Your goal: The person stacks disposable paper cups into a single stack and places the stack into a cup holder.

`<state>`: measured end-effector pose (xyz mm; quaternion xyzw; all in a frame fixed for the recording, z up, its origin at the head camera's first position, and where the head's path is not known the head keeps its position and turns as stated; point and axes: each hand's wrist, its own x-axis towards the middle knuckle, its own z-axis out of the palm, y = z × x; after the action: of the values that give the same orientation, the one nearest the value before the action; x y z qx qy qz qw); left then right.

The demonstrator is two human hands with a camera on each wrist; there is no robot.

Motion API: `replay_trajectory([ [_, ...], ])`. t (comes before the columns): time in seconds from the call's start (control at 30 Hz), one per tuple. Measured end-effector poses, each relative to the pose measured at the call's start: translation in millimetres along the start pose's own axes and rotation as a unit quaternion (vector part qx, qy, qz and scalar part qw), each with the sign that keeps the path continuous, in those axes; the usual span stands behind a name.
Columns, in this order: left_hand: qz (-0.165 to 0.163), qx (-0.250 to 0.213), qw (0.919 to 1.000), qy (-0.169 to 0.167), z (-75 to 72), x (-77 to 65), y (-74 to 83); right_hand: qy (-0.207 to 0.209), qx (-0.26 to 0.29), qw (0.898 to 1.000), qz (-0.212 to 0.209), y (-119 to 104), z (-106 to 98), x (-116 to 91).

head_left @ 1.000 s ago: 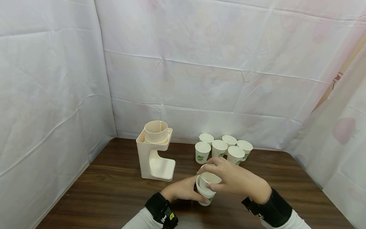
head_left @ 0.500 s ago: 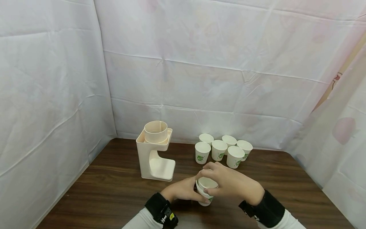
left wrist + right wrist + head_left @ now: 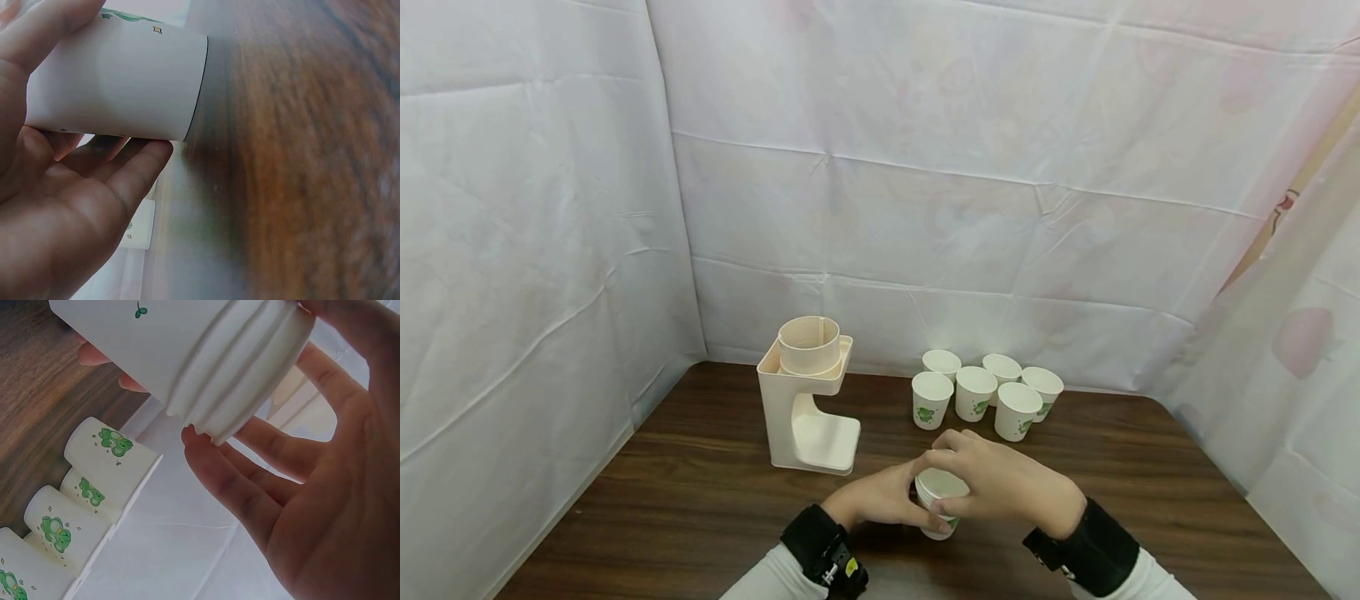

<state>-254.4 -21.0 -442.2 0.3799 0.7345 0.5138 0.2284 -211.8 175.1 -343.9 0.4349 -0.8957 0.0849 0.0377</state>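
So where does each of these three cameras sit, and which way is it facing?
Head: worn on the head, facing forward and down at the wooden table, cream stand and loose cups; left hand, right hand, black wrist bands and white sleeves show.
Left wrist: on that wrist, facing the side of the cup stack; the left hand's fingers show.
Right wrist: on that wrist, facing the stack's rims; the right hand's fingers show.
Shared: head and right wrist both show the cup stack and loose cups.

The surface is dark and wood-grained. A cream stand and six paper cups stand upright on it.
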Motion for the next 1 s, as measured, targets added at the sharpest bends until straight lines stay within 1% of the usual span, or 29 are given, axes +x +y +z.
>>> replay_trajectory([
  [0.17,0.008,-0.011,0.9998,-0.011,0.3,0.4,-0.4,-0.005,-0.002,1.0,-0.005,1.6,1.5,-0.3],
  [0.33,0.006,-0.009,0.9999,-0.005,0.5,0.4,0.3,-0.003,0.002,1.0,-0.004,3.5,3.2,-0.5],
  [0.57,0.008,-0.01,0.9999,-0.005,0.4,0.6,-0.4,0.001,0.002,1.0,-0.008,4.2,4.4,-0.9],
  [0.73,-0.004,-0.004,1.0,0.001,0.3,0.5,-0.6,0.009,-0.003,1.0,-0.007,5.1,5.5,-1.7],
  [0.9,-0.019,0.001,0.9998,0.006,0.0,-0.2,0.4,-0.01,0.003,1.0,0.007,7.1,4.2,-3.5],
  [1.0,-0.011,-0.001,0.9999,0.002,0.3,0.5,0.2,-0.019,0.015,1.0,0.015,7.3,2.7,-5.1],
])
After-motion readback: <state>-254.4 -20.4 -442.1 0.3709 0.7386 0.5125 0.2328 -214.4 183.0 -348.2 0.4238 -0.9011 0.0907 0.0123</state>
